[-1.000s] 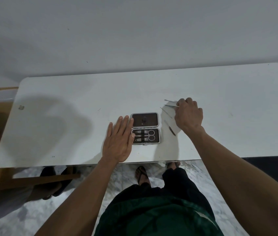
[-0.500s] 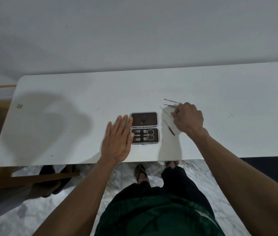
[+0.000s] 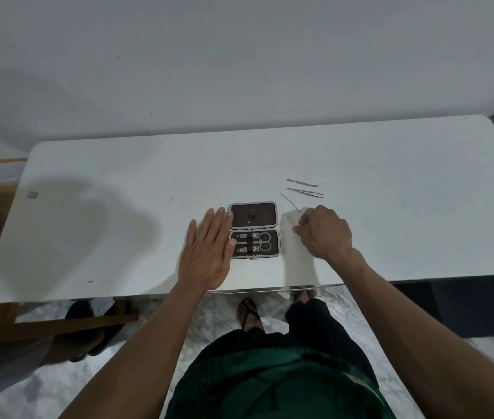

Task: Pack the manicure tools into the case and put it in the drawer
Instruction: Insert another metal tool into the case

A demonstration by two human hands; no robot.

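Standing at a white table (image 3: 391, 164) that fills the middle of the frame, a person works over an open manicure case (image 3: 255, 229) lying just left of centre. Its lower half holds scissors (image 3: 262, 241) and two nail clippers (image 3: 244, 243) strapped in place; the upper half, lined dark brown, shows only a small clasp. The left hand (image 3: 208, 252) lies flat, fingers straight, against the case's left edge. The right hand (image 3: 324, 232), right of the case, is curled; whether it grips anything cannot be told. Above it lie three loose tools, apart from one another: a thin probe (image 3: 289, 201), tweezers (image 3: 304, 192) and a cuticle pusher (image 3: 301, 183). No writing is legible. A sandalled foot (image 3: 248, 313) shows on the marble floor (image 3: 218, 316) at bottom centre.
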